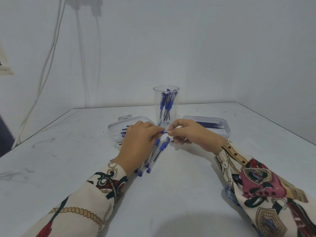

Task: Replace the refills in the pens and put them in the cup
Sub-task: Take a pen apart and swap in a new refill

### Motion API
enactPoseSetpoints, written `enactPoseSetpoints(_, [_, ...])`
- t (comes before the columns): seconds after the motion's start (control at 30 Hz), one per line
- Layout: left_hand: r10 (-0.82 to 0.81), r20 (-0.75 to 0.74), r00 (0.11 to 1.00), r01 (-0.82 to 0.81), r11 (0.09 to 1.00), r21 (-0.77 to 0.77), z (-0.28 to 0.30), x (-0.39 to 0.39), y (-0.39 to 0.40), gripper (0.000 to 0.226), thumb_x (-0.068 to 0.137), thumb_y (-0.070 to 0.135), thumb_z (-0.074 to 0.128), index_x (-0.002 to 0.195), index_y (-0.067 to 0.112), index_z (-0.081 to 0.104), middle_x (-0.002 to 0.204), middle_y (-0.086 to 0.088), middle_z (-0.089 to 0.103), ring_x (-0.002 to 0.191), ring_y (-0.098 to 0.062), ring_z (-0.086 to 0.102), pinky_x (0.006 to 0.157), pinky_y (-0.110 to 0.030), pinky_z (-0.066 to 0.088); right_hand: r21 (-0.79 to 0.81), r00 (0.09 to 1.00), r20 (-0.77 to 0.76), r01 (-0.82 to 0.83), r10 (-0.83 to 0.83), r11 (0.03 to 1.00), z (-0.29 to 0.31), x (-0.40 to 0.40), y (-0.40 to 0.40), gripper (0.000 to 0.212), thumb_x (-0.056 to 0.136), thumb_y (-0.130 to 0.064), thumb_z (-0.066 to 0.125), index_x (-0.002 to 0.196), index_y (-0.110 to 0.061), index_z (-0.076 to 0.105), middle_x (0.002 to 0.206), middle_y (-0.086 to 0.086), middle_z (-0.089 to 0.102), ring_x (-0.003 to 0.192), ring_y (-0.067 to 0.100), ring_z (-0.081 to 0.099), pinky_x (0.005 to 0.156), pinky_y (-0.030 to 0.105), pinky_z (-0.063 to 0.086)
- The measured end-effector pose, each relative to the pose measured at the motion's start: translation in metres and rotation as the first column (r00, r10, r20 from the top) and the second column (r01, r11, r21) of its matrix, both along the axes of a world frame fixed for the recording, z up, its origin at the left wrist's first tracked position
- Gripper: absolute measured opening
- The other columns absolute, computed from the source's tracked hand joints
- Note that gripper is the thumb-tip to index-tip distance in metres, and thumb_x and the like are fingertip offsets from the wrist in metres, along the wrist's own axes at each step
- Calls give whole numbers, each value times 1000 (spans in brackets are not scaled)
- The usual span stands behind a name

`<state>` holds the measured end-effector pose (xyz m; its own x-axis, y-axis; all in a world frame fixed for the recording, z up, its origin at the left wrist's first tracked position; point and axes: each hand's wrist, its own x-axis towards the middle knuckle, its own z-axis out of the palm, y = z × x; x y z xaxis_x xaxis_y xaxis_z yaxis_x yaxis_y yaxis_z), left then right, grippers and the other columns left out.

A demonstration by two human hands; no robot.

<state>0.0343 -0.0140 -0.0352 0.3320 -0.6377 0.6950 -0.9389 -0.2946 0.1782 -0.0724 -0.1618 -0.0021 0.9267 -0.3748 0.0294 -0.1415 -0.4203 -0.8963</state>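
Observation:
A clear plastic cup [166,100] stands at the table's middle with several blue pens upright in it. In front of the cup my left hand [138,142] grips a blue pen [162,132] near its tip. My right hand [191,135] pinches the pen's tip end between thumb and forefinger; its lower fingers also curl round a small dark blue piece. Several clear pens with blue grips [157,154] lie on the table under and beside my left hand, pointing toward the cup.
A white tray [116,129] left of the cup holds a few dark refills. A second white tray [225,127] on the right holds a bundle of blue refills [209,124]. The white table [171,194] meets a wall behind; cables hang at the left.

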Motion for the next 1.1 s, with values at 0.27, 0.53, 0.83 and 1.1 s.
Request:
enactPoseSetpoints(0.27, [11, -22, 1000, -10, 1000, 12, 0, 0, -1, 23, 91, 21, 56, 110, 22, 69, 101, -2, 69, 91, -23, 56, 81, -38, 39, -7, 1000, -1, -1, 1, 1000, -3, 2, 1, 31, 97, -28, 51, 75, -11, 64, 54, 0, 59, 47, 9, 46, 41, 11, 33])
enactPoseSetpoints(0.53, [-1, -3, 1000, 1, 1000, 0, -1, 2, 0, 20, 90, 19, 59, 107, 21, 70, 94, -1, 70, 85, -23, 57, 76, -39, 42, -12, 999, -28, -20, 19, 1000, -5, 3, -3, 22, 93, -31, 57, 93, -10, 65, 56, 3, 64, 49, 12, 50, 45, 18, 33])
enactPoseSetpoints(0.83, [-5, -1, 1000, 5, 1000, 4, -2, 2, -1, 20, 89, 19, 60, 106, 23, 70, 94, 1, 69, 85, -22, 56, 75, -38, 41, -10, 999, -33, -23, 23, 1000, -5, 3, 1, 35, 97, -33, 49, 73, -14, 64, 51, 0, 60, 48, 10, 47, 47, 19, 30])
enactPoseSetpoints(1.1, [3, 1, 1000, -3, 1000, 4, 0, 0, 0, 21, 90, 19, 59, 108, 22, 69, 95, 0, 69, 86, -23, 57, 75, -35, 36, 5, 999, -21, -33, 33, 999, -6, 3, -3, 19, 94, -31, 57, 91, -13, 63, 54, 1, 62, 48, 11, 48, 47, 20, 30])
